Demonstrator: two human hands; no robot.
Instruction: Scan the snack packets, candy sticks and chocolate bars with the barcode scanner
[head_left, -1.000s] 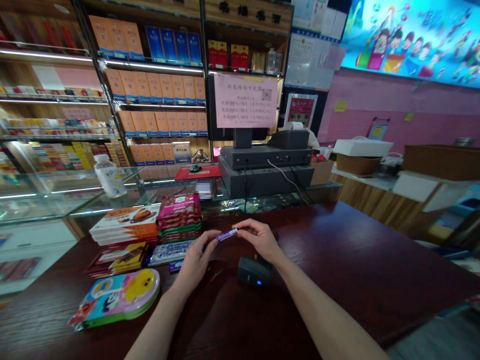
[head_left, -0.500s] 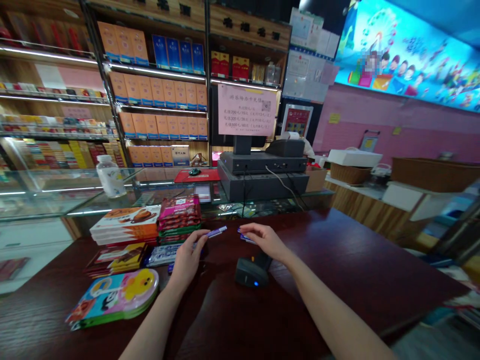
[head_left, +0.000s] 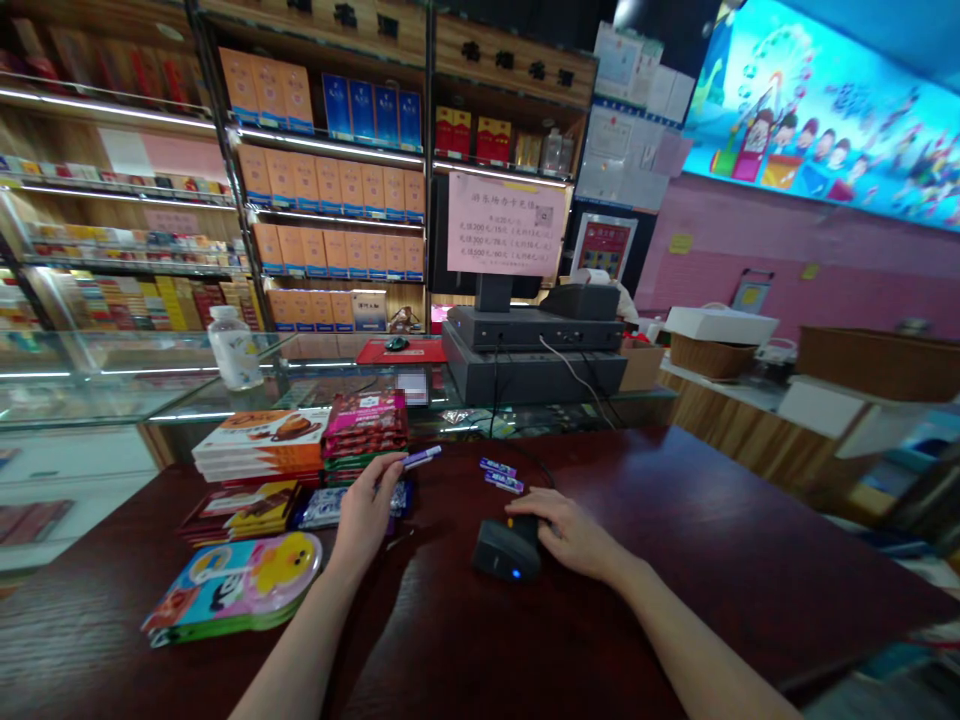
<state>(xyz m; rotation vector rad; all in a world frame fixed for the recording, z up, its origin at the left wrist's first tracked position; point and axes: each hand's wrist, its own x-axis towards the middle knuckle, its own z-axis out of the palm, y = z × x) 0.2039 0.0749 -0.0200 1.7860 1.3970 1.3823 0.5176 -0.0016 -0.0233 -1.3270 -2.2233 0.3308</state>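
My left hand [head_left: 369, 507] pinches a slim purple-and-white candy pack [head_left: 422, 458] between thumb and fingertips, above the dark wooden counter. My right hand [head_left: 577, 532] has its fingers and thumb around the handle of a black barcode scanner [head_left: 508, 552], which lies on the counter with a blue light lit. Just beyond the scanner lie two small purple packs [head_left: 501, 475], one in front of the other. Beside my left hand, blue-and-silver packets [head_left: 322, 508] are partly hidden by the wrist and fingers.
Left on the counter are stacked white-and-orange boxes [head_left: 262, 437], pink and brown packets [head_left: 366, 422], chocolate bars [head_left: 240, 512] and colourful duck-print packs [head_left: 240, 583]. Behind stand a glass case with a bottle [head_left: 234, 350] and a black cash register [head_left: 534, 345].
My right hand has let go of the small purple packs, leaving them on the counter, and moved back toward me onto the scanner. My left hand still holds its pack. The view has shifted slightly.
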